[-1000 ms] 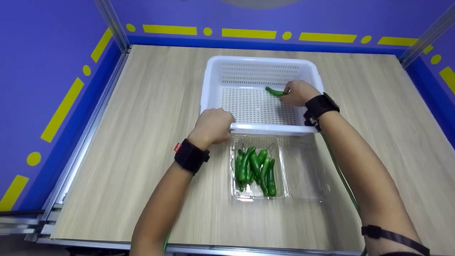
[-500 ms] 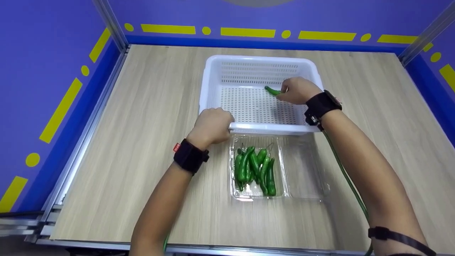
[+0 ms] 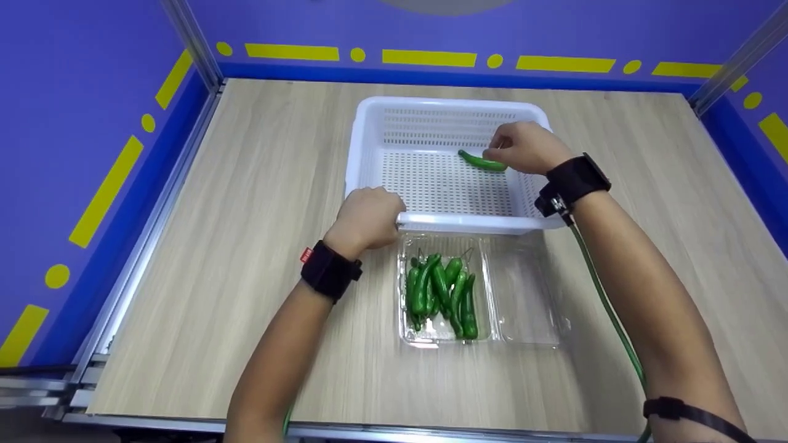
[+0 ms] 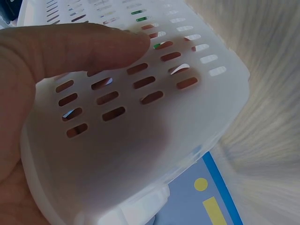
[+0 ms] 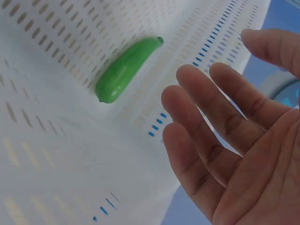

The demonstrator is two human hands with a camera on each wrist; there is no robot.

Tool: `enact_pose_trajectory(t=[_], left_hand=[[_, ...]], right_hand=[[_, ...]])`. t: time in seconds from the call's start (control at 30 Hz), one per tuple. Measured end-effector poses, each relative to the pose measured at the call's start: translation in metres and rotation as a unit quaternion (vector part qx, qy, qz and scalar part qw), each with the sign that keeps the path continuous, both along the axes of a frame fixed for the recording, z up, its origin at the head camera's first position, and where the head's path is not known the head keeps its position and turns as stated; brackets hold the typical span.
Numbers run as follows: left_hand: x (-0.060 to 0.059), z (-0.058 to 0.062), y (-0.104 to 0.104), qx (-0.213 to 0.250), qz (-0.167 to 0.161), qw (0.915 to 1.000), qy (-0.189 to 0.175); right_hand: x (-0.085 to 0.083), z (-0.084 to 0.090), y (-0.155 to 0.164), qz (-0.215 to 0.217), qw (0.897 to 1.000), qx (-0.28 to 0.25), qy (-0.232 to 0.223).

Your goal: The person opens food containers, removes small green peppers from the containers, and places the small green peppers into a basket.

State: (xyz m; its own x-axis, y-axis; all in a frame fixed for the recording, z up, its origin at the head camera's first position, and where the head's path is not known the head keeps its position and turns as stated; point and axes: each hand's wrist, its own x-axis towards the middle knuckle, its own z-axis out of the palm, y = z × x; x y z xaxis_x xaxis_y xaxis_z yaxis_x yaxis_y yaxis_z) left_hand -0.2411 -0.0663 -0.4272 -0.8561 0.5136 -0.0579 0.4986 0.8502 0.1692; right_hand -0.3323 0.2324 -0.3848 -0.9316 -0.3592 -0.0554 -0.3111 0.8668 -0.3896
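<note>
A white perforated basket (image 3: 369,132) stands on the wooden table. One green chili pepper (image 3: 481,162) (image 5: 126,70) lies on its floor near the right wall. My right hand (image 3: 520,146) (image 5: 225,140) hovers just above and right of that pepper, fingers relaxed and apart from it, holding nothing. My left hand (image 3: 368,216) grips the basket's near left rim (image 4: 140,117), fingers curled over the slotted wall. In front of the basket a clear plastic tray (image 3: 523,295) holds several green chili peppers (image 3: 442,294) in its left half.
Blue walls with yellow marks and metal rails (image 3: 154,203) surround the table. Bare wood (image 3: 246,154) lies left and right of the basket. A green cable (image 3: 606,307) runs along my right forearm.
My right hand let go of the pepper, which now lies on the basket floor, and lifted slightly to the right. My left hand stayed on the rim.
</note>
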Motion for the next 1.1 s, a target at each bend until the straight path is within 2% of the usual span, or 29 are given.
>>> enact_pose_trajectory(t=[0.43, 1.1], left_hand=[[0.0, 0.002, 0.0, -0.008, 0.005, 0.9999, -0.008], [0.001, 0.003, 0.0, -0.006, 0.007, 0.9999, -0.004]], right_hand=[[0.01, 0.014, 0.014, -0.026, 0.998, -0.06, 0.005], [0.032, 0.035, 0.004, 0.013, 0.997, -0.07, 0.03]])
